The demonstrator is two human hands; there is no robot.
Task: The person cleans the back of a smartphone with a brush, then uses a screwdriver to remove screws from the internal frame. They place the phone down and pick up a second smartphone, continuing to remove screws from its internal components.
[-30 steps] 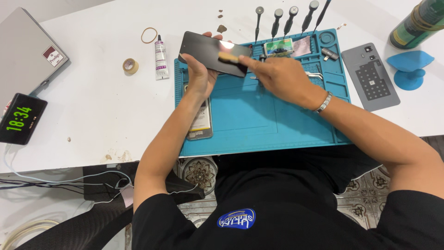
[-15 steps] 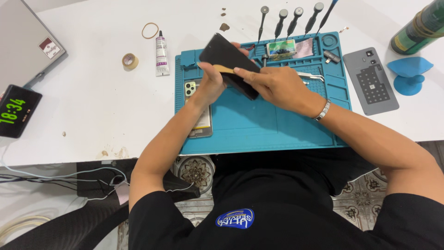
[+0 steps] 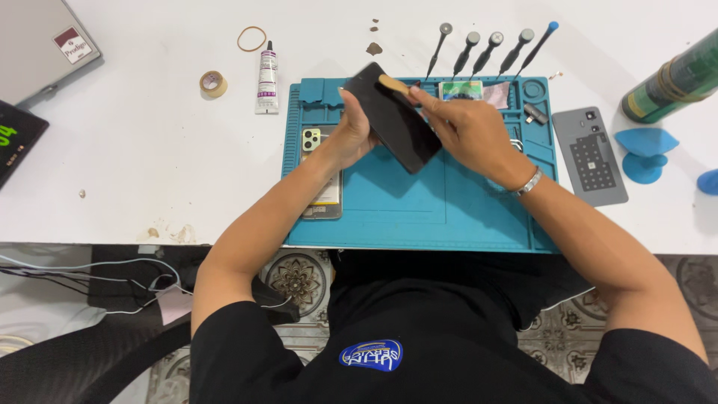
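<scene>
The white tabletop (image 3: 149, 150) spans the whole scene, with wide bare room on its left half and its near edge running just under the arms. On it lies a teal rectangular silicone work mat (image 3: 449, 209), its near half uncovered and its near edge close to the tabletop's edge. Above the mat's middle, a black flat glass phone panel (image 3: 393, 120) is lifted off the surface and tilted. The left hand (image 3: 348, 135) has its grip closed on the panel's left edge; the right hand (image 3: 467, 131) has its grip pinched on a thin tan flat stick (image 3: 394, 82) laid against the panel's far corner. A phone body with a camera cluster (image 3: 320, 172) lies on the mat's left edge beneath the left wrist. Five slim screwdrivers (image 3: 486, 49) stand fanned at the mat's far edge. A grey perforated plate (image 3: 594, 153) rests just right of the mat.
</scene>
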